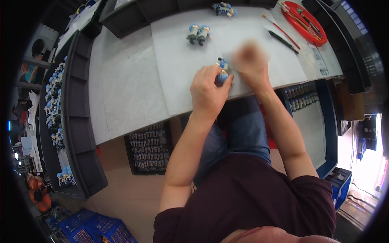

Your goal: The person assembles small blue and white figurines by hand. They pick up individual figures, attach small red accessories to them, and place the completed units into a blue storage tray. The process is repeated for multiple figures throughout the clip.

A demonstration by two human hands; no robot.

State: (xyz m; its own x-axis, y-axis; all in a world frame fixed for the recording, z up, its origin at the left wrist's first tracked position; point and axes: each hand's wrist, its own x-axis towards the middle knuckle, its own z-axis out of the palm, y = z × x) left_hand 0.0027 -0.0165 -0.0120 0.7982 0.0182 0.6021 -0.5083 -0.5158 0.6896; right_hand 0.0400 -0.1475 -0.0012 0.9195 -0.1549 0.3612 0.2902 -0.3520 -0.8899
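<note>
My left hand (207,89) is closed around a small painted figurine (223,76) with a blue cap, the thumb and fingers on either side of it. The figurine lies low over the white sheet (174,77) near the table's front edge. Just right of it is my right hand (252,67), raised above the sheet. A blur covers its fingers, so their hold cannot be made out. Farther back, two figurines (198,34) with blue caps lie side by side. Another small group of figurines (225,9) lies at the far edge.
At the back right, a red dish (288,16) holds brushes; a red brush (280,29) and a black pen (283,41) lie beside it. Dark crates (77,117) border the table's left, beside rows of figurines (54,105). Below the table sits a tray of small parts (148,150).
</note>
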